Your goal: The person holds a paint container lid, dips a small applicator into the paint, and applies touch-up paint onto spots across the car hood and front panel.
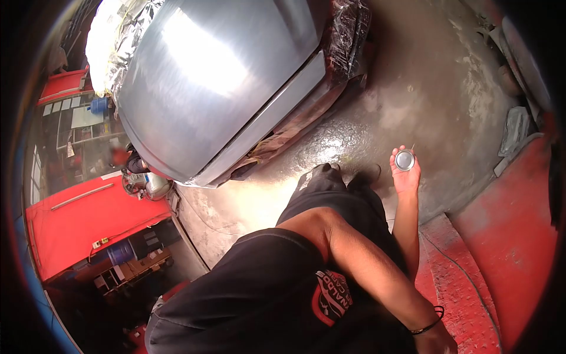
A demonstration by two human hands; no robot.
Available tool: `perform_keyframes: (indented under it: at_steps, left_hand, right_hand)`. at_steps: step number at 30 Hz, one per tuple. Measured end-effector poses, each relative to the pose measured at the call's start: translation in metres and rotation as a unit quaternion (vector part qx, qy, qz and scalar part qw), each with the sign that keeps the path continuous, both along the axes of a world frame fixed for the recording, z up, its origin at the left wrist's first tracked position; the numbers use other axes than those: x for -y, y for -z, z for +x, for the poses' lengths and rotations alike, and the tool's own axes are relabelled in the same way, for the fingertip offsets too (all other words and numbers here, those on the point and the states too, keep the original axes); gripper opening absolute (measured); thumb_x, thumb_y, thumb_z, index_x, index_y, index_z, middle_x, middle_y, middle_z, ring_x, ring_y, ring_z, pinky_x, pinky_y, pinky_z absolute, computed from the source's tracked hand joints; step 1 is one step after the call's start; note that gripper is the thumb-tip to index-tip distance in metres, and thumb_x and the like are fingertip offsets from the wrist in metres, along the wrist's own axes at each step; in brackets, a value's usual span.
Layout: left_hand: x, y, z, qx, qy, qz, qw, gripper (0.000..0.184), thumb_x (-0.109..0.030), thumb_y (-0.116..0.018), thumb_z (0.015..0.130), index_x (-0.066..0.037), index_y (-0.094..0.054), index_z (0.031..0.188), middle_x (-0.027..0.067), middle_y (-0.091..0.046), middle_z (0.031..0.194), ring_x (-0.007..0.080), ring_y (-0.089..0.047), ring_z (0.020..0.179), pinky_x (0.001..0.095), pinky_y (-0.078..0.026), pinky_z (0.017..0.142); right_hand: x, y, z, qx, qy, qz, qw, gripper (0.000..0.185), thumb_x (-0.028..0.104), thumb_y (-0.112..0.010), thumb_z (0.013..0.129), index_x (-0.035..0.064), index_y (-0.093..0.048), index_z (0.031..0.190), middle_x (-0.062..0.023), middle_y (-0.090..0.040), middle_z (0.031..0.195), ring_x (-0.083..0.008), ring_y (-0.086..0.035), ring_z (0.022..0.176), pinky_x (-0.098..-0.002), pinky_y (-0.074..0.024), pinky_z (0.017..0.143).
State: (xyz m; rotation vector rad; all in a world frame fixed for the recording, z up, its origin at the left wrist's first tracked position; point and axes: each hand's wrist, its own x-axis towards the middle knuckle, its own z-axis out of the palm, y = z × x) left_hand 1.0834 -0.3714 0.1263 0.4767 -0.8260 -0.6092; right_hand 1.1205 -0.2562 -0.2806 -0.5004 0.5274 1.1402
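Observation:
My right hand [406, 175] reaches out over the floor, palm up. In its fingers is a small round tin [405, 159] with a silvery rim and a grey top; I cannot make out what is in it. My left arm bends across my black shirt toward the lower right, with a dark band at the wrist. My left hand [439, 342] is cut off by the bottom edge, and its fingers are hidden. In front of me stands a car with a large grey body panel [177, 112], bright with reflected light. Clear plastic film [349, 38] wraps its edge.
Shiny plastic sheeting [121, 41] covers the car's far left side. A spray-gun-like or metal machine part [154, 186] sits beside a red wall [88, 224]. A cable [466, 274] runs over the red surface at right. A plastic-wrapped item [514, 133] lies by the right wall.

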Motion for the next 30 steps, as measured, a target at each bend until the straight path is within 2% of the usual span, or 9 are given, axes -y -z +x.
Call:
perform_keyframes:
  at_steps: [3, 4, 13, 16, 19, 21, 27, 30]
  left_hand:
    - [-0.030, -0.008, 0.004, 0.022, -0.130, 0.021, 0.991, 0.038, -0.021, -0.052, 0.115, 0.010, -0.073, 0.120, 0.0323, -0.075, 0.114, 0.0356, -0.067, 0.101, 0.0487, -0.051, 0.095]
    - [-0.021, -0.003, 0.010, 0.046, -0.160, 0.033, 0.985, 0.041, -0.023, -0.052, 0.115, 0.012, -0.073, 0.113, 0.0326, -0.075, 0.104, 0.0361, -0.068, 0.093, 0.0491, -0.052, 0.090]
    - [-0.079, -0.001, 0.038, 0.070, -0.206, 0.049, 0.975, 0.048, -0.030, -0.052, 0.118, 0.012, -0.071, 0.102, 0.0310, -0.073, 0.089, 0.0341, -0.063, 0.077, 0.0487, -0.050, 0.076]
    - [-0.103, -0.002, 0.053, 0.065, -0.183, 0.026, 0.981, 0.050, -0.031, -0.052, 0.118, 0.011, -0.071, 0.099, 0.0306, -0.072, 0.089, 0.0360, -0.063, 0.077, 0.0484, -0.051, 0.076]
    - [-0.084, 0.012, 0.084, 0.122, -0.228, 0.047, 0.965, 0.050, -0.031, -0.051, 0.118, 0.011, -0.072, 0.100, 0.0307, -0.072, 0.088, 0.0349, -0.066, 0.079, 0.0487, -0.052, 0.078]
    - [-0.095, 0.013, 0.104, 0.128, -0.235, 0.042, 0.963, 0.049, -0.031, -0.051, 0.118, 0.010, -0.072, 0.101, 0.0305, -0.072, 0.090, 0.0347, -0.065, 0.081, 0.0486, -0.052, 0.079]
    - [-0.166, 0.008, 0.156, 0.136, -0.266, 0.034, 0.954, 0.047, -0.032, -0.052, 0.118, 0.009, -0.071, 0.105, 0.0298, -0.071, 0.094, 0.0343, -0.065, 0.085, 0.0482, -0.051, 0.082]
    - [-0.197, 0.004, 0.183, 0.151, -0.285, 0.027, 0.946, 0.046, -0.032, -0.052, 0.118, 0.009, -0.070, 0.107, 0.0295, -0.071, 0.096, 0.0341, -0.064, 0.087, 0.0481, -0.050, 0.083]
  right_hand:
    - [-0.001, 0.000, 0.011, 0.013, -0.004, -0.014, 1.000, 0.023, 0.029, -0.059, 0.113, 0.0082, -0.070, 0.117, -0.0101, -0.077, 0.122, -0.0387, -0.074, 0.113, -0.0510, -0.0638, 0.093]
    - [0.000, -0.001, 0.013, 0.015, -0.003, -0.022, 1.000, 0.023, 0.029, -0.059, 0.113, 0.0083, -0.070, 0.117, -0.0100, -0.077, 0.122, -0.0386, -0.074, 0.113, -0.0510, -0.0639, 0.093]
    - [-0.018, -0.007, 0.050, 0.036, -0.013, -0.028, 0.999, 0.024, 0.028, -0.059, 0.113, 0.0080, -0.071, 0.117, -0.0086, -0.077, 0.121, -0.0362, -0.074, 0.113, -0.0501, -0.0636, 0.092]
    - [-0.029, -0.007, 0.070, 0.059, -0.021, -0.033, 0.997, 0.026, 0.028, -0.060, 0.113, 0.0057, -0.071, 0.119, -0.0088, -0.077, 0.121, -0.0346, -0.073, 0.113, -0.0488, -0.0623, 0.094]
    - [-0.045, -0.009, 0.101, 0.039, -0.017, -0.063, 0.997, 0.027, 0.028, -0.060, 0.113, 0.0049, -0.071, 0.121, -0.0095, -0.077, 0.122, -0.0343, -0.073, 0.113, -0.0487, -0.0620, 0.095]
    - [-0.059, -0.010, 0.125, 0.058, -0.024, -0.042, 0.997, 0.028, 0.027, -0.059, 0.113, 0.0035, -0.071, 0.123, -0.0100, -0.077, 0.124, -0.0331, -0.073, 0.114, -0.0473, -0.0624, 0.095]
    - [-0.129, -0.023, 0.191, 0.106, -0.041, -0.041, 0.993, 0.032, 0.024, -0.052, 0.115, 0.0002, -0.069, 0.127, -0.0113, -0.075, 0.128, -0.0313, -0.072, 0.118, -0.0454, -0.0631, 0.097]
    - [-0.176, -0.031, 0.223, 0.096, -0.041, -0.032, 0.994, 0.028, 0.024, -0.053, 0.115, 0.0030, -0.071, 0.123, -0.0114, -0.076, 0.126, -0.0339, -0.073, 0.115, -0.0473, -0.0648, 0.093]
